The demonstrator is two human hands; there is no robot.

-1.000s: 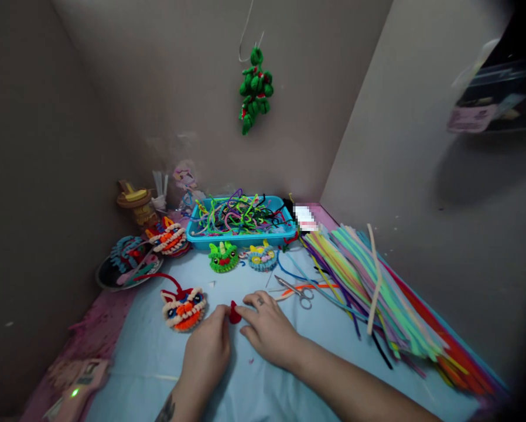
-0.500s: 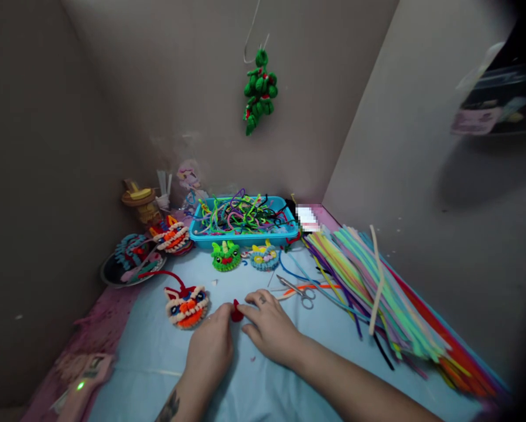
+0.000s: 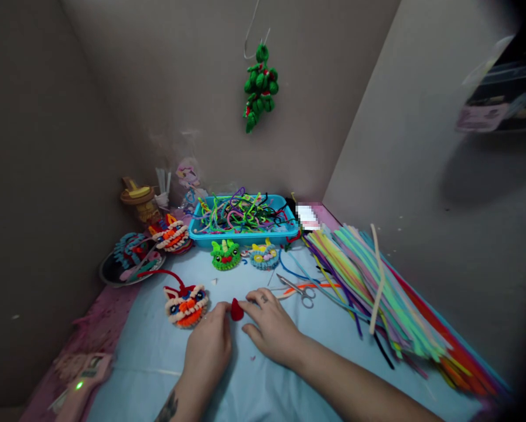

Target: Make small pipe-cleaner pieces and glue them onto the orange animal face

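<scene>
A small red teardrop-shaped fuzzy piece point(image 3: 237, 310) stands between my hands above the blue cloth, its tip pointing away from me. My left hand point(image 3: 210, 340) is closed, with its fingertips against the piece's left edge. On the other side, my right hand point(image 3: 269, 325) grips the right edge with its index fingertip; its thumb sits lower and a little apart. Left of my hands lies a cream, orange and blue lion-head ornament point(image 3: 187, 306) with a red stem. Scissors point(image 3: 306, 293) rest open-bladed to the right, by orange and white pipe cleaners.
A blue tray point(image 3: 245, 239) of tangled pipe cleaner offcuts stands at the back. Green point(image 3: 226, 255) and blue-yellow point(image 3: 264, 257) animal heads sit before it. Bundled pipe cleaners point(image 3: 377, 287) cover the right side. A metal bowl point(image 3: 109, 275) and pink tool point(image 3: 89, 381) are left.
More of the red piece shows now, as my right index finger has drawn back slightly to its edge. My left hand has shifted a little to the left.
</scene>
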